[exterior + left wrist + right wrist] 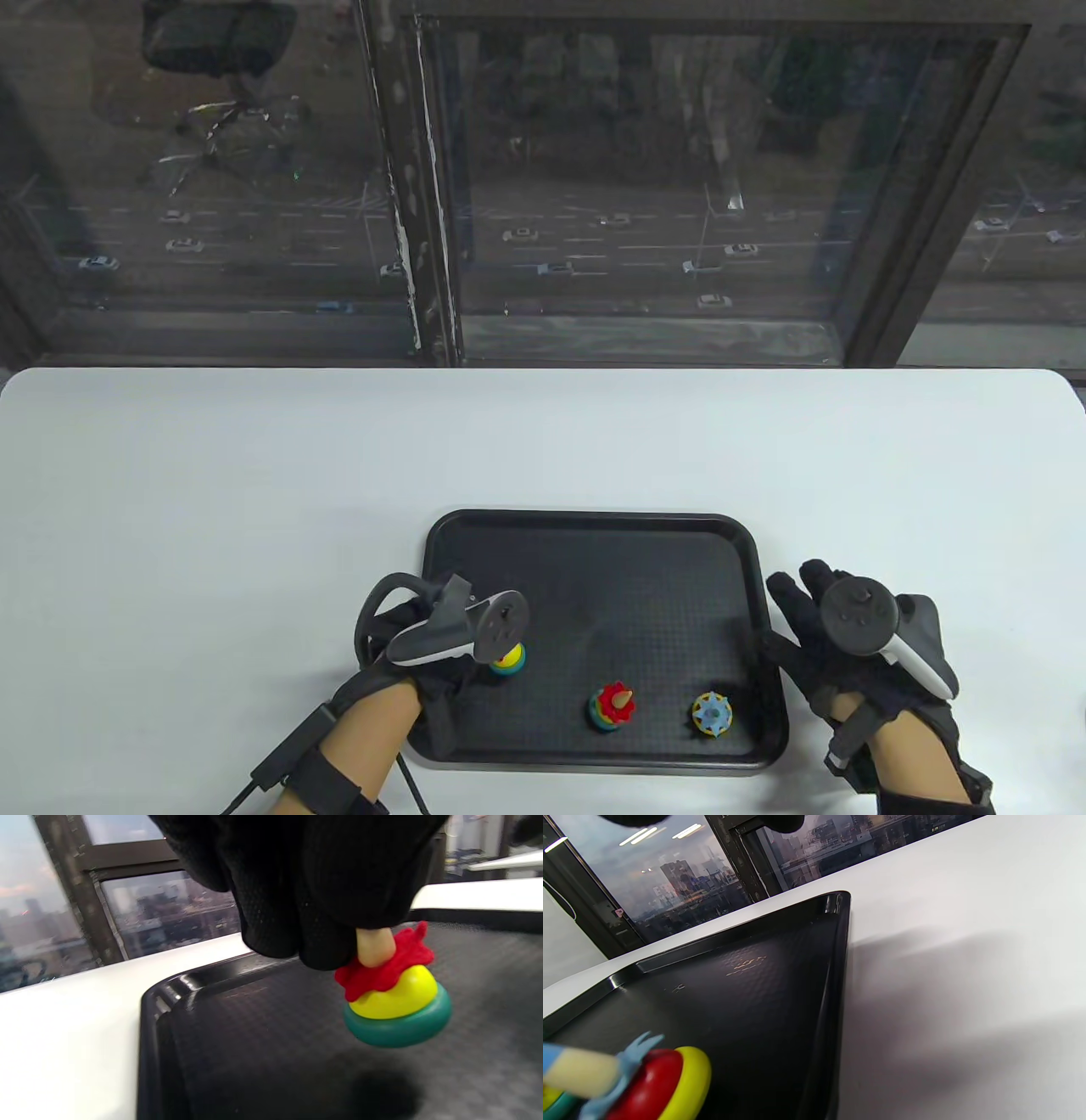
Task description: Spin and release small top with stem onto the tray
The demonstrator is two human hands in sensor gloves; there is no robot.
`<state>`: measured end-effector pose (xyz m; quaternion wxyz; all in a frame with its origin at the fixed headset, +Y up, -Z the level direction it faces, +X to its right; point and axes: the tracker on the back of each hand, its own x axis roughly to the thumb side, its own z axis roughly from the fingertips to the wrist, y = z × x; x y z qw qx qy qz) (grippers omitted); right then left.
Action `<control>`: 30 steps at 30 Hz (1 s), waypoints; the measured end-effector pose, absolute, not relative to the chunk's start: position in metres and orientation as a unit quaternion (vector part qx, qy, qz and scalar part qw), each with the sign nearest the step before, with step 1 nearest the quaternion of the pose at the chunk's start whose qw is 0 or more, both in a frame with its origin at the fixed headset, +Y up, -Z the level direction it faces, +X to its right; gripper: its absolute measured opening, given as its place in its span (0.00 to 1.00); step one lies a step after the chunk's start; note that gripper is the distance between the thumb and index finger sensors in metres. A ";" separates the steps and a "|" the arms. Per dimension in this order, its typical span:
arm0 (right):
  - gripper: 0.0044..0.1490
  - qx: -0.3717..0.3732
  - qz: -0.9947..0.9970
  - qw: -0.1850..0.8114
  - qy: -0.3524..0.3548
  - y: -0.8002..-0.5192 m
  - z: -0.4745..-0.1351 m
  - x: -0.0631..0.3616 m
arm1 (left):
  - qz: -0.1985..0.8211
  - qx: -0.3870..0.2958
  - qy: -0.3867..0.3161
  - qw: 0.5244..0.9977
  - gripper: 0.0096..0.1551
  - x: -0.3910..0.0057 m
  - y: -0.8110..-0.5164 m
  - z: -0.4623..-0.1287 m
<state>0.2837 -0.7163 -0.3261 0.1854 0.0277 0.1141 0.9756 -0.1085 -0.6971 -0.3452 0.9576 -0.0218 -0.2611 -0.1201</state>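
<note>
Now, your left hand (305, 878) pinches the little top (396, 1001) by its stem (375, 947).
It looks light and hard; hold only the stem. Your right hand (836, 632) is relaxed beside the tray (594, 522).

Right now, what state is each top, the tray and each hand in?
Held top: lifted off the tray, tilted, stem pinched by the left hand.
Middle top: lying tipped on the tray.
Blue spiked top: resting on the tray, untouched.
Tray: flat on the table.
Right hand: fingers relaxed, holding nothing, beside the tray.
</note>
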 end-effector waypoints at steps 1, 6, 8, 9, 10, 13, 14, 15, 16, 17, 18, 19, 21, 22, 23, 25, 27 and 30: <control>0.51 0.028 0.976 0.185 0.114 -0.716 -0.326 0.283 | -0.132 -0.026 -0.268 0.954 0.25 -0.106 -0.699 -0.346; 0.51 0.035 0.974 0.197 0.106 -0.713 -0.324 0.282 | -0.132 -0.015 -0.294 0.947 0.23 -0.094 -0.706 -0.348; 0.51 0.037 0.974 0.198 0.105 -0.712 -0.325 0.282 | -0.152 0.014 -0.304 0.940 0.23 -0.089 -0.707 -0.344; 0.51 0.038 0.974 0.198 0.105 -0.712 -0.325 0.282 | -0.173 0.033 -0.301 0.937 0.23 -0.086 -0.709 -0.343; 0.51 0.040 0.974 0.199 0.104 -0.712 -0.326 0.282 | -0.224 0.079 -0.268 0.934 0.25 -0.084 -0.712 -0.342; 0.52 0.040 0.972 0.208 0.100 -0.710 -0.326 0.282 | -0.209 0.093 -0.141 0.963 0.37 -0.100 -0.689 -0.354; 0.51 0.041 0.971 0.211 0.101 -0.709 -0.325 0.282 | -0.178 0.087 -0.118 0.973 0.38 -0.109 -0.680 -0.356; 0.52 0.043 0.971 0.214 0.099 -0.709 -0.325 0.283 | -0.126 0.085 -0.084 0.985 0.39 -0.123 -0.667 -0.357; 0.52 0.042 0.971 0.217 0.096 -0.708 -0.325 0.284 | -0.087 0.090 -0.053 0.991 0.40 -0.136 -0.657 -0.355; 0.52 0.042 0.970 0.219 0.094 -0.707 -0.325 0.285 | -0.069 0.094 -0.039 0.992 0.42 -0.144 -0.653 -0.352; 0.52 0.041 0.970 0.221 0.092 -0.706 -0.325 0.286 | -0.053 0.102 -0.029 0.993 0.43 -0.154 -0.648 -0.347; 0.52 0.040 0.970 0.224 0.090 -0.706 -0.325 0.287 | -0.046 0.113 -0.025 0.992 0.44 -0.159 -0.646 -0.343; 0.52 0.038 0.970 0.225 0.087 -0.705 -0.325 0.288 | -0.049 0.129 -0.023 0.990 0.45 -0.170 -0.646 -0.331; 0.52 0.038 0.971 0.221 0.084 -0.705 -0.325 0.288 | -0.052 0.127 -0.023 0.990 0.46 -0.173 -0.647 -0.328; 0.53 0.036 0.973 0.213 0.081 -0.705 -0.325 0.288 | -0.052 0.121 -0.026 0.991 0.47 -0.176 -0.648 -0.324; 0.53 0.035 0.978 0.193 0.076 -0.706 -0.324 0.288 | -0.035 0.118 -0.031 0.992 0.48 -0.182 -0.651 -0.319; 0.54 0.036 0.978 0.188 0.077 -0.707 -0.323 0.287 | -0.009 0.103 -0.029 0.994 0.48 -0.186 -0.656 -0.317; 0.54 0.035 0.979 0.186 0.079 -0.708 -0.324 0.285 | 0.005 0.090 -0.034 0.995 0.49 -0.190 -0.671 -0.317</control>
